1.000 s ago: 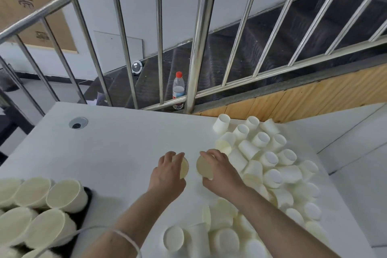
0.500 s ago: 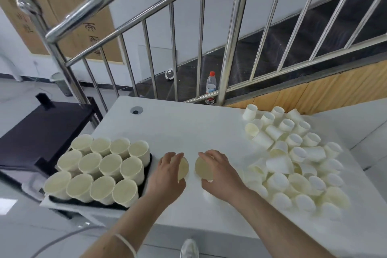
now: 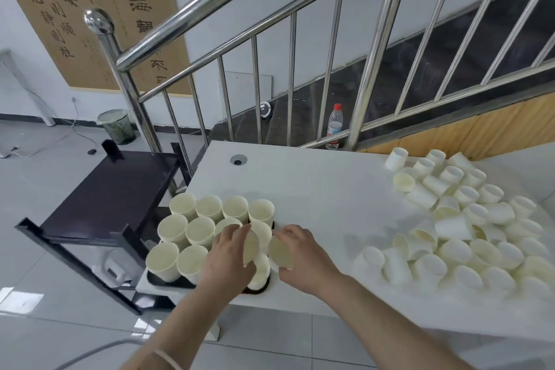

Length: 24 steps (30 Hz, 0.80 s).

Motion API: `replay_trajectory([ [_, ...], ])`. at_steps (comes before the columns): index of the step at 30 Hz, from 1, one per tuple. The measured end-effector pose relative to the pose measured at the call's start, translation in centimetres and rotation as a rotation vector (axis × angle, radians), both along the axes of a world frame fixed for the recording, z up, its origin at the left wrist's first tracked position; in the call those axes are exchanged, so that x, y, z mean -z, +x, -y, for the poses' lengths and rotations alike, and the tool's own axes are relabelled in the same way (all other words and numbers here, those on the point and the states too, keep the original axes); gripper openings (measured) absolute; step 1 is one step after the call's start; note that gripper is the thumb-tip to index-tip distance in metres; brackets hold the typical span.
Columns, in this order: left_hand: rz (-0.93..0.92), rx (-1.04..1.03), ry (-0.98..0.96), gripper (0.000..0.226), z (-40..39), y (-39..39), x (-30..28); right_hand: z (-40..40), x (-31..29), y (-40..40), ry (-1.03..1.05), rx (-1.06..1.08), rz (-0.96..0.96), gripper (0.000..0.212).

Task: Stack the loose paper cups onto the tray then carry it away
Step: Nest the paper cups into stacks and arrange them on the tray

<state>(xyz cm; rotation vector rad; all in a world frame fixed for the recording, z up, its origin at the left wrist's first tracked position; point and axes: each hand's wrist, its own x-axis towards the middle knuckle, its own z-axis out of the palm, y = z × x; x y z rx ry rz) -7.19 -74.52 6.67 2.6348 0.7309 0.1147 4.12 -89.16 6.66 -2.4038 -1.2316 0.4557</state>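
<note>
Gripping one paper cup each, left hand (image 3: 229, 258) and right hand (image 3: 303, 260) hold left cup (image 3: 250, 248) and right cup (image 3: 280, 252) sideways, mouths facing, over the tray (image 3: 156, 278).

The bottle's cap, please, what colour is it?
Red, on the bottle behind the railing; head view.

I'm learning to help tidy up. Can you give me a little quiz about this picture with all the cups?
1. True or false: each hand holds a cream paper cup.
2. Where is the heap of loose cream paper cups? A) on the floor B) on the white table's right side
3. What colour is the plastic bottle's cap?

Key: 1 true: left hand, right hand. 2 B. 3 red.
</note>
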Motion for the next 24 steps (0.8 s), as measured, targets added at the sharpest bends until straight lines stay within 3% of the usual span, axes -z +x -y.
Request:
replay_trajectory([
  [9, -0.098, 0.074, -0.025, 0.075, -7.0, -2.0, 1.3, -5.7, 1.6, -3.0, -0.068, 0.071, 0.004, 0.073],
  [24, -0.196, 0.233, -0.06, 0.072, -8.3, -1.4, 4.1, -7.4, 4.2, -3.5, -0.187, 0.098, -0.017, 0.075],
])
